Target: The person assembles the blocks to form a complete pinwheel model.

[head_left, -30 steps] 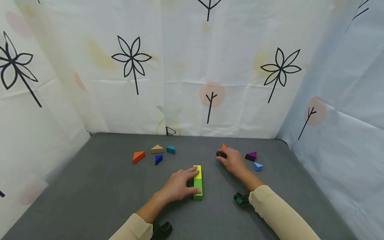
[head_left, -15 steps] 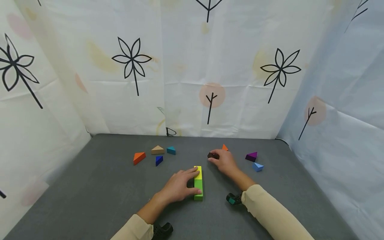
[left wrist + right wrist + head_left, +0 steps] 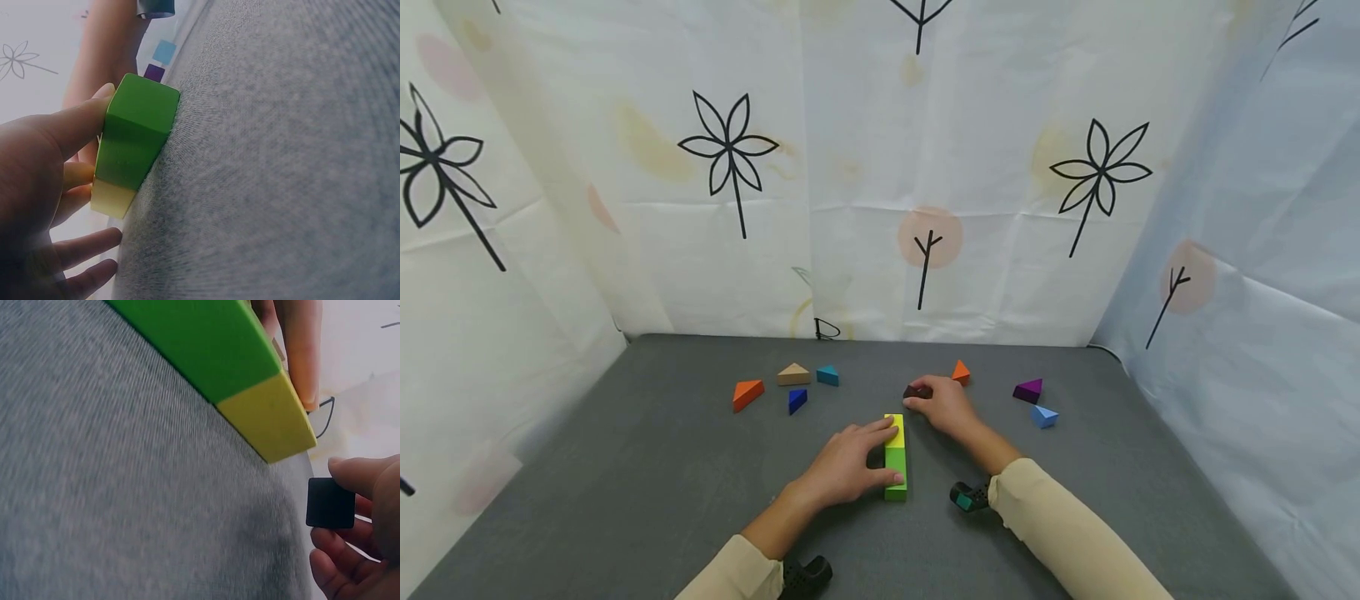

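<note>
A green block [image 3: 895, 471] and a yellow block [image 3: 894, 431] lie end to end in a row on the grey table [image 3: 662, 467]. My left hand [image 3: 850, 460] rests against the row's left side, thumb on the green block [image 3: 134, 134], index finger on the yellow block [image 3: 111, 197]. My right hand [image 3: 942, 402] pinches a small dark brown block [image 3: 916, 391] just beyond the yellow end. In the right wrist view the dark block [image 3: 330, 502] sits between thumb and fingers, close to the yellow block [image 3: 269, 419] and the green block [image 3: 200, 344].
Loose triangular pieces lie at the back: orange [image 3: 747, 392], tan [image 3: 793, 374], teal [image 3: 827, 375] and dark blue [image 3: 797, 400] on the left; orange [image 3: 961, 372], purple [image 3: 1028, 389] and light blue [image 3: 1043, 416] on the right. Printed curtains wall the table on three sides.
My right hand has carried the dark brown block leftward, from near the far orange piece toward the yellow end of the row. The left hand has stayed on the blocks.
</note>
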`<state>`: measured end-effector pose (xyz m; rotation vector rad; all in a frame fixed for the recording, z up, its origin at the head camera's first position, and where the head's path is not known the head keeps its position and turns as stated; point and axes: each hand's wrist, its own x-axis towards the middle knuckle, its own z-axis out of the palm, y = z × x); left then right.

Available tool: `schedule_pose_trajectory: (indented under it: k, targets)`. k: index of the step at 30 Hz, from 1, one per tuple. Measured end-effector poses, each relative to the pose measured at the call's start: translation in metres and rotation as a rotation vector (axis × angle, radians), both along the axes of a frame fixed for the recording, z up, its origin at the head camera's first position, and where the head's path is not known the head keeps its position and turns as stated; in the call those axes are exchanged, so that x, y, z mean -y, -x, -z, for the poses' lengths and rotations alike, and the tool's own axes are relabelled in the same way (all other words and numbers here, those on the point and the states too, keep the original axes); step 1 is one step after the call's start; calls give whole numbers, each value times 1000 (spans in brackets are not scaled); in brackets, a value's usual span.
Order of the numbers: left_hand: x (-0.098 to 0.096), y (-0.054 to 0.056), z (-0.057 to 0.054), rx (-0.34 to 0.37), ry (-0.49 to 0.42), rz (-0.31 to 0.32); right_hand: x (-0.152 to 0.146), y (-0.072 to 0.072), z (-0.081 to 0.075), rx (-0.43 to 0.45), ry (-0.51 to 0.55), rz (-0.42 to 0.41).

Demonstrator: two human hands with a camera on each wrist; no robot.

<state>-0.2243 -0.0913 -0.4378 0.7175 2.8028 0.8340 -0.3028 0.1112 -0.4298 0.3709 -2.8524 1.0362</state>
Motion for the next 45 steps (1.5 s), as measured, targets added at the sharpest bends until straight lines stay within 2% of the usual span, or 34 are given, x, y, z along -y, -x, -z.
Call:
schedule_pose_trajectory:
  k: [15, 31, 36, 45]
  targets:
    - [1, 0, 1, -18, 7, 11, 13, 0, 4, 57, 42, -37]
    - [-1, -3, -4, -94, 48, 32, 14, -4, 9, 40, 96, -45]
    - [-1, -4, -4, -93, 61, 31, 15, -4, 7, 54, 101, -52]
    - [-1, -6, -6, -73, 51, 27, 16, -3, 3, 132, 109, -79]
